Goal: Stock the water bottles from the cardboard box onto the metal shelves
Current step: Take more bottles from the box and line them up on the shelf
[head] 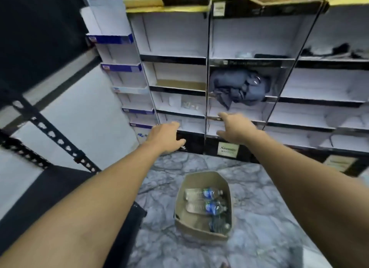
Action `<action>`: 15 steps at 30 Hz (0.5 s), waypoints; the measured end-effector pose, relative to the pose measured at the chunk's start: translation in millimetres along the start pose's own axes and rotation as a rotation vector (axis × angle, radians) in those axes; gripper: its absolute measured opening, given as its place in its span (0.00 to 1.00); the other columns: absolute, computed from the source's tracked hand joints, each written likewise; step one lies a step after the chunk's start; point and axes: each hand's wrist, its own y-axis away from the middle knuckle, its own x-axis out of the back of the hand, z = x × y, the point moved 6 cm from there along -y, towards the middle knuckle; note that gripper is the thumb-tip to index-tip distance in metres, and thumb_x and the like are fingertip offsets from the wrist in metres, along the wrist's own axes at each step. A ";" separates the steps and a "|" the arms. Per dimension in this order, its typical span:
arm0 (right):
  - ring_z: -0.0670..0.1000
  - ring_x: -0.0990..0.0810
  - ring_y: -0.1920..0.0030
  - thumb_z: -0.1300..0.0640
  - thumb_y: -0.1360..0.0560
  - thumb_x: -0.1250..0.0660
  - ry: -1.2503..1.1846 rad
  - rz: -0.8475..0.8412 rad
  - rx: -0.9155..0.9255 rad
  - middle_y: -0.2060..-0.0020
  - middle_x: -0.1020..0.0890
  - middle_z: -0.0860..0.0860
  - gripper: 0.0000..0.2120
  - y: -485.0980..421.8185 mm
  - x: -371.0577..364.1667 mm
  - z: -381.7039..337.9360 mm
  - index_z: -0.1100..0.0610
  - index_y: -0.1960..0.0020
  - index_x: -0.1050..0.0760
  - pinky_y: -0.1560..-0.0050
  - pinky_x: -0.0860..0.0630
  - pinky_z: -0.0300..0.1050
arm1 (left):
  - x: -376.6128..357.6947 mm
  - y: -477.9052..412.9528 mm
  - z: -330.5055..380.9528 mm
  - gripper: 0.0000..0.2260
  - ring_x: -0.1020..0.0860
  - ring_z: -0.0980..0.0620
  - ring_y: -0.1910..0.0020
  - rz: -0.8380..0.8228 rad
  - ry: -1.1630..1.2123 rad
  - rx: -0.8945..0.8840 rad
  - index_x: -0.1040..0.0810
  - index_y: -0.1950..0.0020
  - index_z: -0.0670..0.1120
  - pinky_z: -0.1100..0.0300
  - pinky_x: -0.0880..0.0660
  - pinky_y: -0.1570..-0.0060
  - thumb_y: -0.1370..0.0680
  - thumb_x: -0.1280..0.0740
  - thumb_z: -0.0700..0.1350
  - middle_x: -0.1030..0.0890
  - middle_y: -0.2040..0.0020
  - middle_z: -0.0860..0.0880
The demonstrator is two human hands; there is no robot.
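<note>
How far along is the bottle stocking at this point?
Done: apparently nothing; no bottle shows clearly on the shelves. In hand: nothing; the left hand and right hand reach forward, open and empty. Left: about three water bottles lie in the cardboard box on the floor.

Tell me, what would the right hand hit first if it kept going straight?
Most likely the front edge of a low shelf, just below the bundled grey cloth. The open right hand points at that edge; depth is unclear, so it may be nearly touching.
</note>
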 end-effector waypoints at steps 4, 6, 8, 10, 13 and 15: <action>0.63 0.27 0.33 0.46 0.19 0.34 -0.047 -0.113 -0.084 0.30 0.25 0.58 0.34 -9.2 -82.0 59.3 0.56 0.19 0.42 0.38 0.26 0.55 | -87.6 -42.6 26.4 0.31 0.25 0.41 0.32 -0.124 -0.004 -0.044 0.35 0.20 0.46 0.48 0.25 0.38 0.19 0.35 0.59 0.29 0.24 0.45; 0.63 0.30 0.31 0.46 0.20 0.34 -0.080 -0.171 -0.113 0.28 0.27 0.58 0.34 -13.7 -128.2 78.1 0.55 0.19 0.43 0.35 0.28 0.55 | -133.8 -59.3 28.9 0.29 0.25 0.40 0.32 -0.169 -0.003 -0.059 0.32 0.23 0.46 0.46 0.26 0.37 0.19 0.35 0.60 0.27 0.26 0.44; 0.63 0.31 0.29 0.46 0.20 0.34 -0.103 -0.233 -0.135 0.27 0.28 0.58 0.34 -17.7 -175.5 91.1 0.55 0.20 0.42 0.35 0.29 0.55 | -183.6 -73.9 28.2 0.29 0.24 0.41 0.33 -0.221 -0.008 -0.080 0.32 0.25 0.47 0.46 0.25 0.38 0.20 0.35 0.62 0.24 0.28 0.44; 0.62 0.30 0.29 0.47 0.20 0.33 -0.121 -0.288 -0.150 0.28 0.27 0.57 0.33 -21.9 -225.6 100.3 0.55 0.21 0.41 0.36 0.28 0.54 | -233.1 -86.3 25.7 0.30 0.24 0.42 0.33 -0.277 -0.004 -0.102 0.33 0.23 0.46 0.47 0.24 0.38 0.20 0.35 0.62 0.26 0.27 0.45; 0.62 0.29 0.31 0.48 0.20 0.34 -0.158 -0.346 -0.175 0.30 0.25 0.58 0.30 -29.3 -307.1 109.8 0.53 0.22 0.40 0.38 0.28 0.52 | -305.3 -105.9 14.0 0.32 0.25 0.42 0.31 -0.330 -0.023 -0.115 0.38 0.20 0.47 0.48 0.24 0.38 0.18 0.38 0.62 0.29 0.23 0.46; 0.62 0.29 0.32 0.48 0.21 0.35 -0.194 -0.375 -0.190 0.31 0.24 0.58 0.29 -33.5 -360.0 113.1 0.54 0.23 0.39 0.37 0.29 0.51 | -352.4 -121.0 4.0 0.32 0.26 0.42 0.30 -0.352 -0.031 -0.119 0.38 0.19 0.47 0.49 0.26 0.39 0.18 0.38 0.62 0.30 0.23 0.45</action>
